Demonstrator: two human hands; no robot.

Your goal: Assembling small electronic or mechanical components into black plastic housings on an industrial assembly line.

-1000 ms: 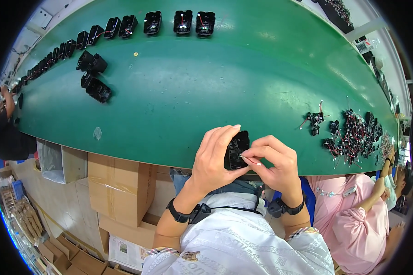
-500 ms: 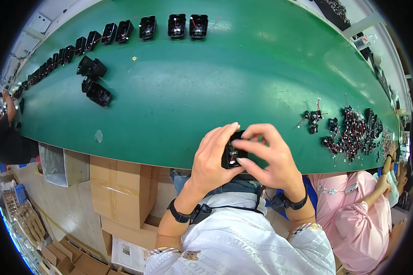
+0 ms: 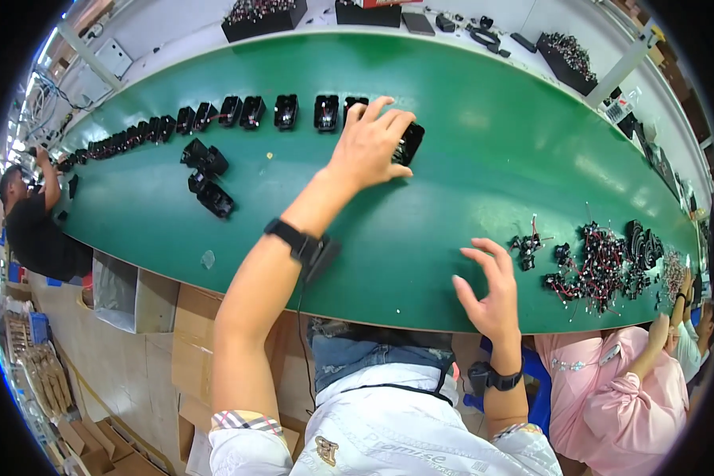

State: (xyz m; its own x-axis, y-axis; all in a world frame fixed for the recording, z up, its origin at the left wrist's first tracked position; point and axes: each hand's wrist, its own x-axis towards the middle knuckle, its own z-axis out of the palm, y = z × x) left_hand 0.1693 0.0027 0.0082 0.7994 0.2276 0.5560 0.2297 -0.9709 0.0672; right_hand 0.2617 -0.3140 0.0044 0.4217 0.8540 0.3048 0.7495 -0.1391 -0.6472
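Observation:
My left hand (image 3: 366, 147) reaches far across the table, its thumb and fingers set around a small black open-topped plastic housing (image 3: 412, 144). The palm hides part of this housing, and the hand also partly covers another black housing (image 3: 355, 103) at the right end of a long row. My right hand (image 3: 492, 297) hovers over the near part of the table, fingers curved and apart, holding nothing. Just right of it lies a small cluster of black parts with red wires (image 3: 529, 244).
The green table (image 3: 317, 230) bears a row of black housings (image 3: 286, 112), a few tumbled ones (image 3: 213, 195) and a big heap of wired parts (image 3: 599, 266). Black boxes of parts (image 3: 263, 17) line a back shelf. Co-workers sit at left and right; cardboard boxes (image 3: 194, 337) stand below.
My left hand has carried the black housing from near my body forward to the row's right end. My right hand has let go and moved right. The view has shifted.

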